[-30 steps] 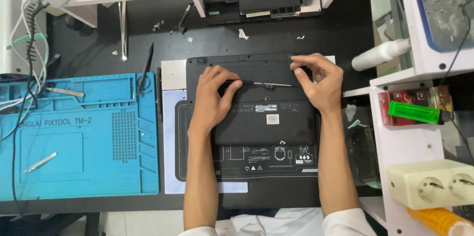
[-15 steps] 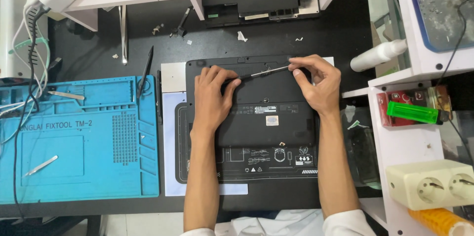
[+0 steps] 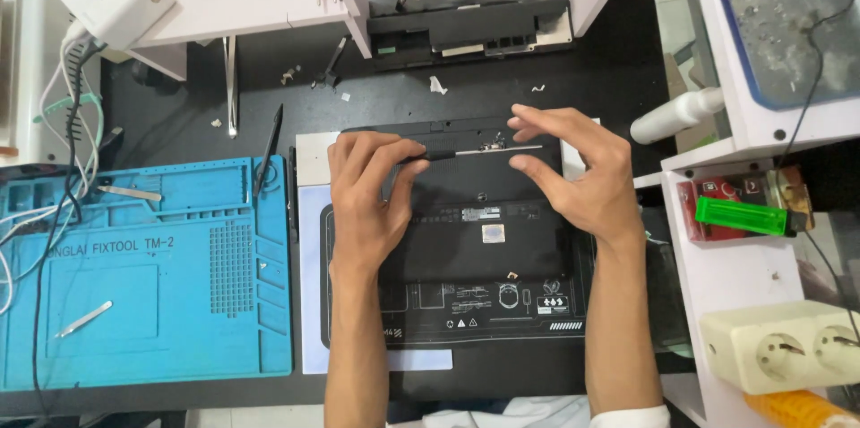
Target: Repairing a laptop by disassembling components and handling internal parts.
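**A:** What takes up most of the frame?

**B:** A black desk, running from the top to the bottom edge. On its left side lies a large blue work mat with moulded trays and a grid patch; a small metal tool rests in the mat's lower left.

**A:** And in the centre?

**B:** A black laptop base, underside up, lying on a pale sheet just right of the mat. Labels and symbols sit along its lower part.

**A:** Where are the hands?

**B:** Both are over the upper part of the laptop base. The left hand rests on it, fingers curled, pinching the dark handle of a thin screwdriver. The shaft lies nearly level, pointing right along the base's upper edge.

**A:** The right hand?

**B:** The right hand is grasping nothing that I can see; its fingers are spread and arched over the shaft's tip, thumb below it. I cannot tell whether a fingertip touches the shaft.

**A:** Smaller things?

**B:** Another dark device part lies at top centre. At the right stand white shelves with a white bottle, a green lighter and a cream socket strip. A black pen-like tool lies at the mat's upper right corner.
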